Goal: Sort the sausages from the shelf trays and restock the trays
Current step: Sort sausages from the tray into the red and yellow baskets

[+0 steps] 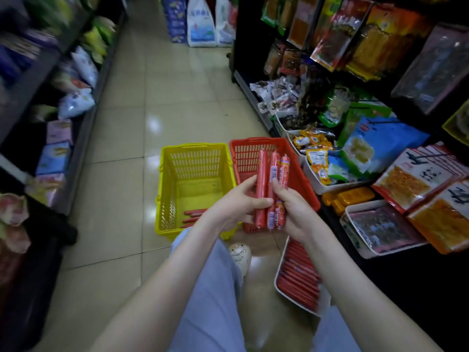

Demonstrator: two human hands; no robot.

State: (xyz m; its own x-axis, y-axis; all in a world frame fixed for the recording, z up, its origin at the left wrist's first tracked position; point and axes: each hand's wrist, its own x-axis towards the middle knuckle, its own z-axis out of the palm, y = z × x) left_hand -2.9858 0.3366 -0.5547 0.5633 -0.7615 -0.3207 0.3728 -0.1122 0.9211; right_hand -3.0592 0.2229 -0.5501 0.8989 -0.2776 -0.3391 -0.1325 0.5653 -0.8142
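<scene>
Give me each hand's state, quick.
Left hand: grips the leftmost sausage.
Right hand: grips the other two sausages.

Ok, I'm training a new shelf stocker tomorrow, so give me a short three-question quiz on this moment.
1. True or false: a few loose sausages lie in the yellow basket.
2. The left hand and right hand together grip how many sausages? A two, B three, C five.
3. Fill in: the full tray by the person's leg lies on the ____.
Key: 1 true; 2 B; 3 floor.
</scene>
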